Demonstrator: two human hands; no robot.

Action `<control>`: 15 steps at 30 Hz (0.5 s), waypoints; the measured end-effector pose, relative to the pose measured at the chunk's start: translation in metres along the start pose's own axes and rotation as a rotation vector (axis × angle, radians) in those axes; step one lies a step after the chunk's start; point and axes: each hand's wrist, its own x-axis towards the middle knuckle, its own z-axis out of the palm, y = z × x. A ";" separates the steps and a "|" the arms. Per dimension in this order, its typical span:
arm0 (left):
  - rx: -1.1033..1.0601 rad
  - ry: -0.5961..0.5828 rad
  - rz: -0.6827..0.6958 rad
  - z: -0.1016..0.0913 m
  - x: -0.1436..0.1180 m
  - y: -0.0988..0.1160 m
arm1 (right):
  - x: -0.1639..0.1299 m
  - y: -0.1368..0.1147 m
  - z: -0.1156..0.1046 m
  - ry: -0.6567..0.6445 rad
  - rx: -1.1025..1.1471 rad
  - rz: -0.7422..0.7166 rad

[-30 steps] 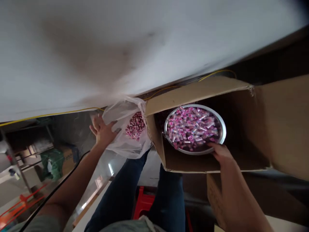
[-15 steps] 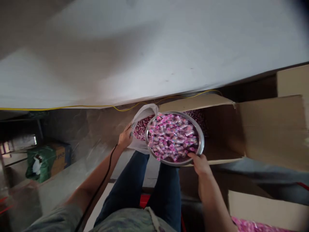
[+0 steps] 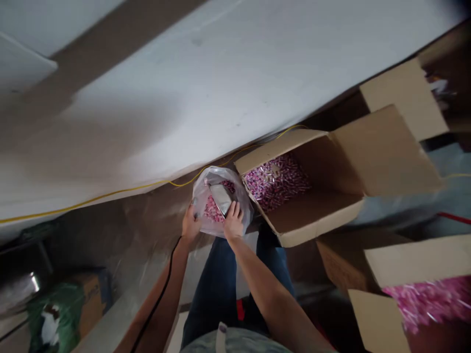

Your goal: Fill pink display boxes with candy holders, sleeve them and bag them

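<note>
Metal bowl (image 3: 222,197) tilted, long axis diagonal

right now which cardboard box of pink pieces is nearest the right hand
The open cardboard box beside the plastic bag; the other box of pink pieces is lower right in view, farther from the right hand.

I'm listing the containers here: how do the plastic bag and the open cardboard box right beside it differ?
The plastic bag is whitish and translucent; the cardboard box is brown and opaque.
The bag looks smaller than the box.
The bag has a tilted metal bowl at its mouth, touched by the right hand; no bowl shows in the box.
Both are open and hold small pink pieces.
</note>
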 end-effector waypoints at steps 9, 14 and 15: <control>-0.318 0.168 -0.337 0.004 0.007 -0.003 | -0.015 0.044 -0.053 -0.008 -0.121 -0.127; -0.327 0.123 -0.489 0.004 0.011 0.014 | -0.011 0.027 -0.051 -0.009 -0.039 -0.171; -0.304 0.105 -0.480 0.003 0.011 0.019 | -0.012 0.022 -0.049 0.000 -0.008 -0.165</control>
